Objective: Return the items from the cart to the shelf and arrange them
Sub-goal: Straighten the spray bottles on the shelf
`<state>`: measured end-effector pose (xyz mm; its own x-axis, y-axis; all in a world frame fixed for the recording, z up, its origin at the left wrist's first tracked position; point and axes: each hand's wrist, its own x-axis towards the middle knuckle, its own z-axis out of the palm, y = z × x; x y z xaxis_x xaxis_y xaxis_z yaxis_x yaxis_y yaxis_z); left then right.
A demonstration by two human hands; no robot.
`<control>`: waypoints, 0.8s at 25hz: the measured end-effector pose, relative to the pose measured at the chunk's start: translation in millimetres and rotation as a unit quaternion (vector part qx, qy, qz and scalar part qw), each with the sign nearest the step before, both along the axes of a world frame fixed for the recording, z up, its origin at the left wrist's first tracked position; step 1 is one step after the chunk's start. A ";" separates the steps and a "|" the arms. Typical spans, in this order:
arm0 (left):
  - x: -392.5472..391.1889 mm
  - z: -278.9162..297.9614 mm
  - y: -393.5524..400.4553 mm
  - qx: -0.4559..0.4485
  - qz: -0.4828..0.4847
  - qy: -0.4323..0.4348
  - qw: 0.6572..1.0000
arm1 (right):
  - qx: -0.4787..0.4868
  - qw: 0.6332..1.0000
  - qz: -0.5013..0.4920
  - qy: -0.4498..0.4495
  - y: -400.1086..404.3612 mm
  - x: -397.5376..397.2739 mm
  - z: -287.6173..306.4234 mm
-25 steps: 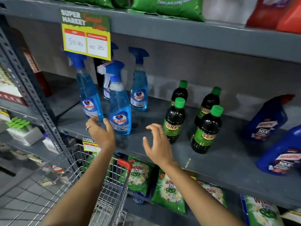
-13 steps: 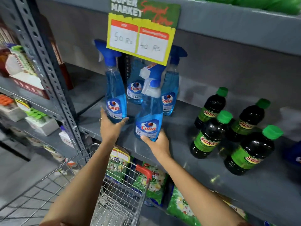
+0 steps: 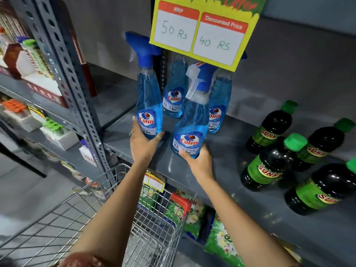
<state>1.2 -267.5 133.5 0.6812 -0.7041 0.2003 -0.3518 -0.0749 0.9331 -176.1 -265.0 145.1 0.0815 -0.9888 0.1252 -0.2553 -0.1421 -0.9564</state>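
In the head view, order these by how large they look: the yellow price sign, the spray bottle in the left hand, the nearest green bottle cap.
1. Yellow price sign
2. Spray bottle in the left hand
3. Green bottle cap

The sign hangs nearer the camera, which exaggerates it.

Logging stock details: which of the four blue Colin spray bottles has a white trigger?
The front-right Colin bottle, held at its base by the right hand. The other three show no white trigger; two have heads hidden by the price sign.

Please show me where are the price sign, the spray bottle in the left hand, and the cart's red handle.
price sign (image 3: 202, 33): head view, white price panels.
left spray bottle (image 3: 147, 105): head view, blue body.
cart's red handle (image 3: 181, 201): head view, red corner.
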 end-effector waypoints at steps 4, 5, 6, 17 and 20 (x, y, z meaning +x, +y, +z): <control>-0.5 0.9 2.7 0.003 -0.010 0.014 1.000 | -0.001 1.000 -0.001 0.003 0.4 -0.4 -2.2; -1.6 2.7 4.5 -0.005 -0.013 0.026 1.000 | 0.001 1.000 0.002 0.005 0.6 -0.5 -1.6; -4.4 5.1 7.7 -0.019 -0.009 0.032 0.999 | 0.005 1.000 0.004 0.007 0.6 -0.5 -1.1; -89.7 139.2 18.8 -0.274 -0.162 0.032 0.948 | 0.009 1.000 0.001 -0.003 -3.5 -0.1 -4.5; -93.3 142.2 19.3 -0.282 -0.140 0.027 0.949 | 0.014 1.000 0.003 0.004 -4.6 -0.4 -5.2</control>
<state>-92.1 -248.2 275.6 0.5032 -0.6508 0.5686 -0.2345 0.5304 0.8147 -176.5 -269.6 139.9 0.0892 -0.9912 0.0978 -0.2615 -0.1181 -0.9579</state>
